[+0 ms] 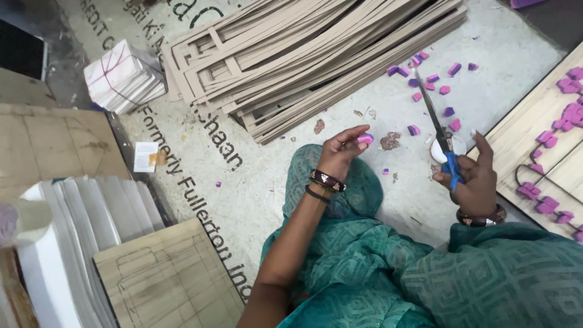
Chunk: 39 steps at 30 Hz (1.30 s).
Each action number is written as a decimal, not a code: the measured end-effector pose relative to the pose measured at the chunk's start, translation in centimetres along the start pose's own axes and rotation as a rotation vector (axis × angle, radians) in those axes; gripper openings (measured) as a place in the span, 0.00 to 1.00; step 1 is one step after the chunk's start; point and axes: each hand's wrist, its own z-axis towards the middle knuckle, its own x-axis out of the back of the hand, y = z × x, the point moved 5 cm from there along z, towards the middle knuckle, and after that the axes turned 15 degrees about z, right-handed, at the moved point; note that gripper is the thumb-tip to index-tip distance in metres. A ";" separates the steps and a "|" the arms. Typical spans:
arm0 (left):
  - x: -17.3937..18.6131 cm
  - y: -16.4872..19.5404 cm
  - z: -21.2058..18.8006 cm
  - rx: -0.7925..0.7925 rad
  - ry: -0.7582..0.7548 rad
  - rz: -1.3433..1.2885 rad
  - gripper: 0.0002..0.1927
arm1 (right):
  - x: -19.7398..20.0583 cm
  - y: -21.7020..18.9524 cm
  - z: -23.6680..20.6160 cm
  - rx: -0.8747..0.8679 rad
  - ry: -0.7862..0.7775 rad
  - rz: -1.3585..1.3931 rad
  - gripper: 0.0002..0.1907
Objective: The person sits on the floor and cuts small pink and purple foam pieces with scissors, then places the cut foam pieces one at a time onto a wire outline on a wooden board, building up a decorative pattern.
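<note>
- you sit on a pale printed floor sheet (267,182) with dark lettering.
- on it, a big stack of tan card strips (303,54) lies ahead of you.
- small purple foam bits (432,79) are scattered to your right.
- a tied white paper bundle (121,76) sits far left.
- a scored cardboard sheet (167,279) lies near left.

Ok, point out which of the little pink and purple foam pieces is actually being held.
The pink piece pinched at the fingertips of the left hand. All the others lie loose on the floor sheet or on the wooden board; the right hand holds scissors.
</note>
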 end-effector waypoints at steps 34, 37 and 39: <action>-0.7 -8.1 -1.3 0.260 -0.293 -0.463 0.09 | 0.0 -0.4 -6.4 0.052 -0.050 -0.897 0.58; -0.6 -7.6 -1.4 0.296 -0.241 -0.423 0.12 | 0.2 0.3 -6.7 0.032 -0.029 -0.840 0.54; -0.7 -6.6 -1.2 0.302 -0.223 -0.395 0.15 | 0.6 0.5 -6.8 -0.016 -0.002 -0.765 0.56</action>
